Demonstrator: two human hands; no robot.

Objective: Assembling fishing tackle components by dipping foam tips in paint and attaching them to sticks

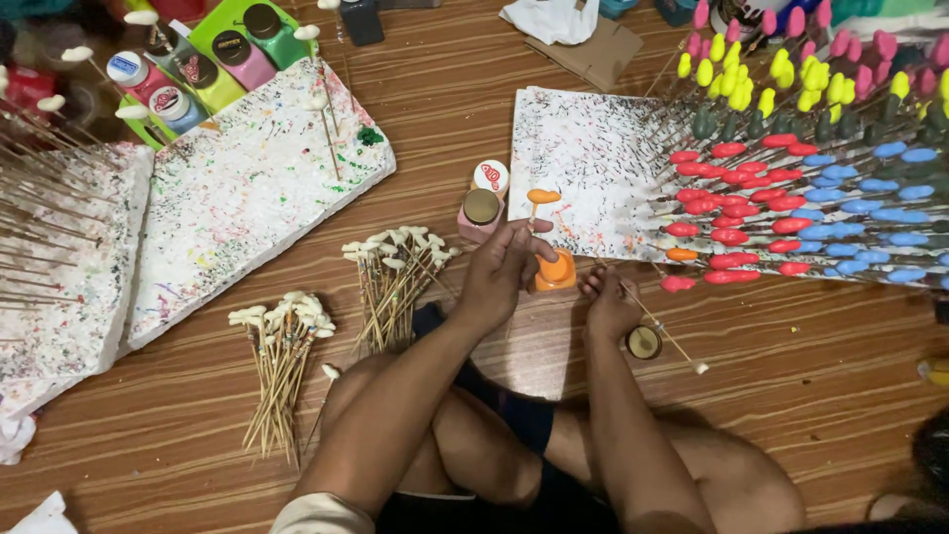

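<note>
Where splattered foam boards (pixel 252 188) lie — wooden floor (pixel 791 396)

Glossy orange plastic paint bottle (pixel 556 271), thin wooden stick (pixel 660 324), paint-flecked rough foam board (pixel 583 168), grained wood floor (pixel 791 376).

Both bare forearms reach forward from the bottom of the view, running up and slightly inward over the crossed bare legs. The left hand (pixel 499 272) is raised a little ahead of the right, its back turned to the camera, wrist straight, fingers curled inward and thumb bent toward the fingertips in a closed grasp. The right hand (pixel 608 305) sits lower and nearer the body, knuckles up, fingers drawn together in a tight pinch. The two hands lie near each other without touching.
</note>
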